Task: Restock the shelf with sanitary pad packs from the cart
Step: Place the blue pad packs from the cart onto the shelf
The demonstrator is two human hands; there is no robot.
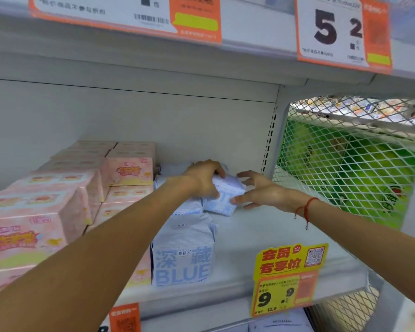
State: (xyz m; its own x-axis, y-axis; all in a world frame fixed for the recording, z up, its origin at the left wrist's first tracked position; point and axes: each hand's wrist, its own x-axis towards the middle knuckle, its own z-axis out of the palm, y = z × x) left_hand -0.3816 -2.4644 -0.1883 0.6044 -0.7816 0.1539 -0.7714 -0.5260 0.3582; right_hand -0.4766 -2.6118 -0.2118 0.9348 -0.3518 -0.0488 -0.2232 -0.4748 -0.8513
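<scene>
Seating a pale blue sanitary pad pack (222, 196) at the far end of the shelf (261, 226), right of the blue row and tilted, one corner up.

Handling, my read: soft film wrap over compressible pads, light, a bit slick. It will dent rather than break, so squeezing is fine. Best hold is across the two broad faces or over the top edge, not by the loose end flaps.

Left hand (203, 179) sits on top of the pack, fingers (219, 172) curled down over its far edge, thumb on the near face: closed on it.

Right hand (261, 191) is just right of the pack, fingers (246, 174) spread wide; thumb tip touches the lower right corner, steadying and not gripping.

Front blue "BLUE" pack (182, 257) stands upright near the shelf edge; pink boxes (41, 209) fill the left. Cart not in view.
</scene>
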